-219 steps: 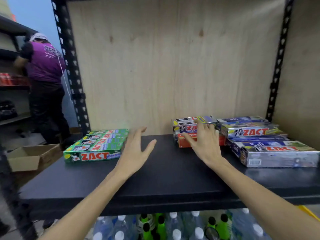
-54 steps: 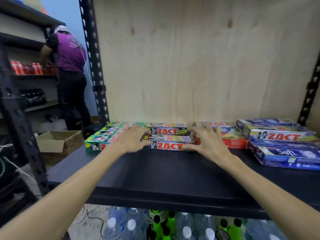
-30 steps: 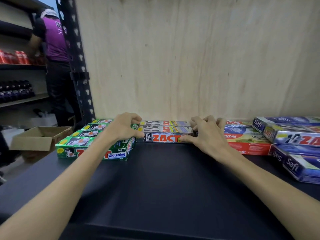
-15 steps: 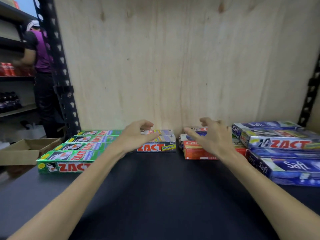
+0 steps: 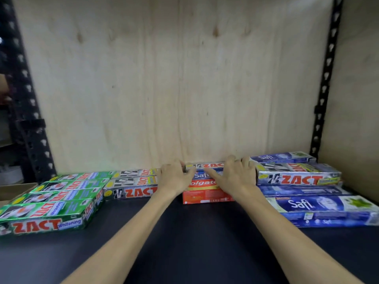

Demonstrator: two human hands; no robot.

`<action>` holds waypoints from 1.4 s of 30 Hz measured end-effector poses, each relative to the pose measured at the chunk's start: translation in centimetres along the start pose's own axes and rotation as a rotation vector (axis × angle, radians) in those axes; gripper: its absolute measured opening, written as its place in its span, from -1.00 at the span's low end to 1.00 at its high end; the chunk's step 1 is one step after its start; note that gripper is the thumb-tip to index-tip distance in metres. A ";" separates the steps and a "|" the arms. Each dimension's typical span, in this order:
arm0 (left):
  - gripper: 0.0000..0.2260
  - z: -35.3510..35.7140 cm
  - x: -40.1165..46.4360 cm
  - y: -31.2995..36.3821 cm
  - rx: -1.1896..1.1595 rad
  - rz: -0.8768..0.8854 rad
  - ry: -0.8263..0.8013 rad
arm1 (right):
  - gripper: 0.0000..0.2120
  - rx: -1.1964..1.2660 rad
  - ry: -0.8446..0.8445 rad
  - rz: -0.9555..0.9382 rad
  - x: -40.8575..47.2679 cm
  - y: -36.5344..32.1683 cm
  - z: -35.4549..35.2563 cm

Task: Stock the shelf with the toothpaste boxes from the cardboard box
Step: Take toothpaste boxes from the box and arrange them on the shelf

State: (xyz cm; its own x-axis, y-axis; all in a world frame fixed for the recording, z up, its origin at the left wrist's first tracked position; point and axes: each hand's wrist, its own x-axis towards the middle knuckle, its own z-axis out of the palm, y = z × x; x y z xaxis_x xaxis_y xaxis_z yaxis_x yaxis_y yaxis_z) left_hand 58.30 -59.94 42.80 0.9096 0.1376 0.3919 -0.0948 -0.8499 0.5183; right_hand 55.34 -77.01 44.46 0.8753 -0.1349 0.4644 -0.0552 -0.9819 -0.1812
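Hands, left hand (image 5: 174,177) and right hand (image 5: 235,177), spread apart earlier, now clamp the silver Zact box (image 5: 207,166).

Bright on the wooden back wall (image 5: 184,78), dark down on the black shelf (image 5: 184,242). A bit blurry all over. Bent and stretched at the edges, like the leaning posts (image 5: 326,78).

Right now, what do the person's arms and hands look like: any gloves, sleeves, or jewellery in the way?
Both forearms are bare right up to the frame's bottom edge, with no sleeves in view. The left hand and right hand wear no gloves; no watch or wristband shows at either wrist. No rings are visible on the fingers, though some are hidden.
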 end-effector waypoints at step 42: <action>-0.64 -7.0 -13.6 -1.9 -0.538 -0.119 0.337 | -0.48 0.770 0.241 0.254 -9.4 -0.8 -2.1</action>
State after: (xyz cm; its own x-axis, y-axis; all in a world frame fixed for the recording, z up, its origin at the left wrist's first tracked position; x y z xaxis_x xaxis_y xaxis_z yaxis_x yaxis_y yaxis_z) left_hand 43.31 -56.64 41.87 0.7580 0.4413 0.4803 -0.2702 -0.4577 0.8470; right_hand 46.21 -75.22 42.06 0.7496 -0.4495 0.4859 0.1831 -0.5647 -0.8048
